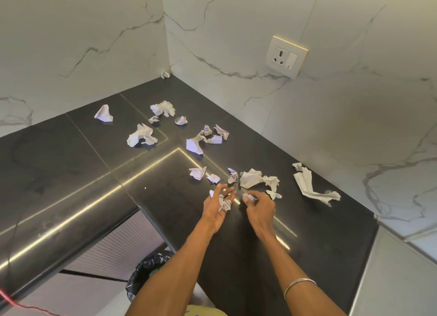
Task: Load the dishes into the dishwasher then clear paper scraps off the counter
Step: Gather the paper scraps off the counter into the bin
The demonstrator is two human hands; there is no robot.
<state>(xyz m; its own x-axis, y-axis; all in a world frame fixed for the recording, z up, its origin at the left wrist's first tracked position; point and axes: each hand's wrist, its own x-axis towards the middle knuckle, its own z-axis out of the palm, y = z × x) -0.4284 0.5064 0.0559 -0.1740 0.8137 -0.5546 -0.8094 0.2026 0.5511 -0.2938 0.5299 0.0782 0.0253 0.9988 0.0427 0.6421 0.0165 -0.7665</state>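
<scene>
Several crumpled white paper scraps lie across the black corner counter (165, 209). My left hand (218, 205) is palm up with straight fingers, and a crumpled scrap (224, 203) lies in the palm. Just to its right, my right hand (259, 203) pinches a small scrap (248, 196) at the counter surface. A larger scrap (251, 178) lies just beyond my fingers, and a long torn strip (309, 189) lies near the right wall. More scraps sit farther back, such as one (140, 135) at the left and one (165, 75) in the far corner.
A bin lined with a black bag (146, 272) stands on the floor below the counter's inner corner. A wall socket (285, 56) is set in the marble backsplash at the right. A red cable (14, 301) crosses the lower left.
</scene>
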